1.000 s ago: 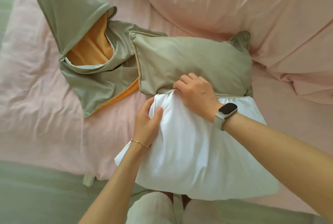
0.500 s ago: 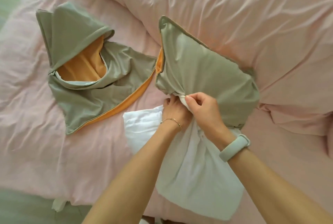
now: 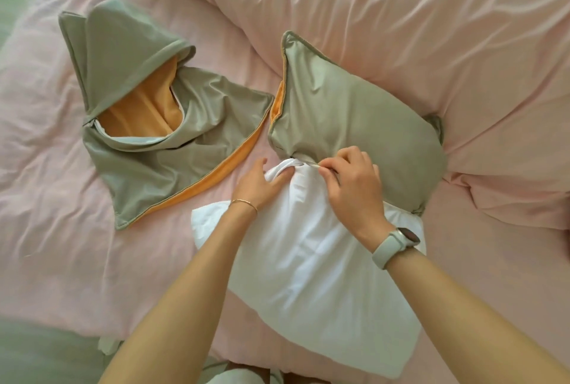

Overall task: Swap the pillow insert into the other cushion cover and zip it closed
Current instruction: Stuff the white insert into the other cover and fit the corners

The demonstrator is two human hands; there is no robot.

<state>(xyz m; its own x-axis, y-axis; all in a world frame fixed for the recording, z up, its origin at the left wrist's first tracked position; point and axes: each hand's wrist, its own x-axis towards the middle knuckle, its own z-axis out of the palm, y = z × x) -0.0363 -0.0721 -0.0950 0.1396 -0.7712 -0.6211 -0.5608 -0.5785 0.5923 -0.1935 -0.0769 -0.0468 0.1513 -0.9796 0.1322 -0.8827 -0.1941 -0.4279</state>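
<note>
A white pillow insert (image 3: 311,272) lies on the pink bed, its far end inside a sage-green cushion cover (image 3: 348,118) with orange backing. The near half of the insert sticks out towards me. My right hand (image 3: 351,180) pinches the green cover's opening edge at the middle. My left hand (image 3: 262,183) grips the white insert just below that opening, fingers tucked into the fabric. A second green-and-orange cover (image 3: 148,136) lies empty and crumpled to the left, its opening gaping.
A pink sheet (image 3: 61,229) covers the bed, and a bulky pink duvet (image 3: 431,28) is heaped at the back and right. The bed's near edge and green floor (image 3: 37,359) show at the bottom left.
The cover has dropped flatter onto the bed and the insert has spread wider. My left hand slid left onto the insert; my right hand still pinches the opening edge.
</note>
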